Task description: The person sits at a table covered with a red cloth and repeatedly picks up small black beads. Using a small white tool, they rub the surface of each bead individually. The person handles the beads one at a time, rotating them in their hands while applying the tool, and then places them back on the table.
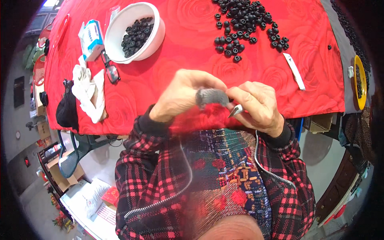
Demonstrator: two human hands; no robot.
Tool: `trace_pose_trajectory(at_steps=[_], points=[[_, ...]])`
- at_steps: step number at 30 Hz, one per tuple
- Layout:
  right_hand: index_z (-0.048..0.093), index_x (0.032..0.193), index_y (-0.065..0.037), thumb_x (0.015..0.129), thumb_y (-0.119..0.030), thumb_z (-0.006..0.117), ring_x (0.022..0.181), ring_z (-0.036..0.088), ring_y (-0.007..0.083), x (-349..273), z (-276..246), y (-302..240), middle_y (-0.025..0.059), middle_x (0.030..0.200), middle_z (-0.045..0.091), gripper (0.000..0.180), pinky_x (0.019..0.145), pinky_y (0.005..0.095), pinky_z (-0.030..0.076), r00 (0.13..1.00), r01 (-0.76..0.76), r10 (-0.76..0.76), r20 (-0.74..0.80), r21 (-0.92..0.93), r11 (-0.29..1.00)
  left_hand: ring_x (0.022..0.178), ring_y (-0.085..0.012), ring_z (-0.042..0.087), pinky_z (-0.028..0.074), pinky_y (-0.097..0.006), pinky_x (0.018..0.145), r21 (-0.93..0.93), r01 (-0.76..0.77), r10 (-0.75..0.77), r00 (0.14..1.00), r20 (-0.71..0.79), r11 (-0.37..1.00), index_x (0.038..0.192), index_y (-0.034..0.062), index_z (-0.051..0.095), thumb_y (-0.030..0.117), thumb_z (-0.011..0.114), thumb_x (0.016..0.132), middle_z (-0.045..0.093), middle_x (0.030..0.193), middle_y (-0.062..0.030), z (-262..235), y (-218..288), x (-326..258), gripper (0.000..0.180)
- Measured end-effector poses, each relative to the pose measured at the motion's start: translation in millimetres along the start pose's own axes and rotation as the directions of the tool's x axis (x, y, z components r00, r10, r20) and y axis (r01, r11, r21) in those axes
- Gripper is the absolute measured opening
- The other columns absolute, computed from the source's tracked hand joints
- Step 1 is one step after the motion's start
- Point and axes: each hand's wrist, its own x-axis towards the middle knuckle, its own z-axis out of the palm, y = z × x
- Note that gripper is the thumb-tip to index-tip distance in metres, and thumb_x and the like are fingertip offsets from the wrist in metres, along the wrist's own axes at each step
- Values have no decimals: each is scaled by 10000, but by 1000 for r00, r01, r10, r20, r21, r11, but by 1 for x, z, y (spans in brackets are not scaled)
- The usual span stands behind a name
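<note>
Above the near edge of the red tablecloth, my two hands are close together. My left hand (184, 94) is closed round a dark grey, rounded piece (212, 97), smeared by motion, so its exact kind does not show. My right hand (258, 106) pinches a small flat silvery piece with a pointed end (236, 110), perhaps a blade; most of it is hidden by the fingers. The fingertips of my right hand are right beside the grey piece. Beyond my hands, many small black round parts with holes (244, 20) lie in a loose pile.
At the back left stands a white bowl (158, 38) holding more black parts. Near it are a blue-and-white box (92, 40), eyeglasses (112, 72) and white gloves (90, 92). A white strip (294, 72) lies at right, a yellow-rimmed tray (363, 82) farther right.
</note>
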Motion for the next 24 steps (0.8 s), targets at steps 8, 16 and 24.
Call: trace_pose_trajectory(at_steps=[8, 16, 24], points=[[600, 973, 29, 615, -10, 705, 518, 528, 199, 3, -2, -4, 75, 670, 541, 375, 439, 315, 385, 984, 7, -36, 176, 163, 987, 586, -54, 525, 427, -205, 516, 4, 140, -137, 957, 257, 990, 910, -1, 684, 130, 710, 788, 644, 748, -29, -6, -17, 2, 181], [604, 919, -14, 647, -18, 700, 537, 530, 217, 1, 1, 0, 83, 679, 512, 288, 452, 309, 406, 984, -179, 172, 52, 311, 933, 536, -46, 497, 381, -203, 464, -414, 209, -123, 967, 224, 886, 996, 22, 620, 188, 637, 858, 581, 699, 10, 17, -37, -5, 216], [610, 911, -21, 697, -34, 710, 567, 542, 222, -2, 1, 5, 77, 683, 529, 237, 482, 322, 411, 947, -322, 271, 174, 509, 798, 560, -53, 503, 393, -223, 466, -456, 230, -97, 950, 296, 860, 935, 52, 602, 197, 626, 868, 565, 719, 29, 15, -53, -5, 162]])
